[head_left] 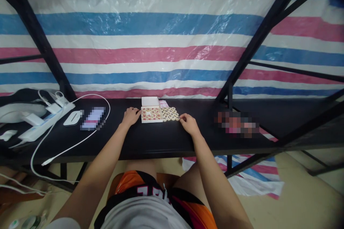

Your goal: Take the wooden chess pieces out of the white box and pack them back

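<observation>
A small white box (152, 121) stands on the black desk, holding several round xiangqi pieces (151, 110) with red characters in rows. There is a white gap in the middle of the rows. Behind the box lies a white lid (150, 101). Loose xiangqi pieces (169, 113) with dark characters spread flat against the box's right side. My left hand (131, 115) rests at the box's left edge, fingers stretched out and touching it. At the right end of the loose pieces, my right hand (189, 123) pinches a piece at the edge between thumb and fingertips.
On the left are a phone (93, 118), a white device (73, 117), a power strip (45, 121) with chargers, and a loose white cable (72, 146). A blurred pinkish item (236, 124) lies at right. Black metal posts (248, 55) and a striped sheet (150, 25) bound the desk.
</observation>
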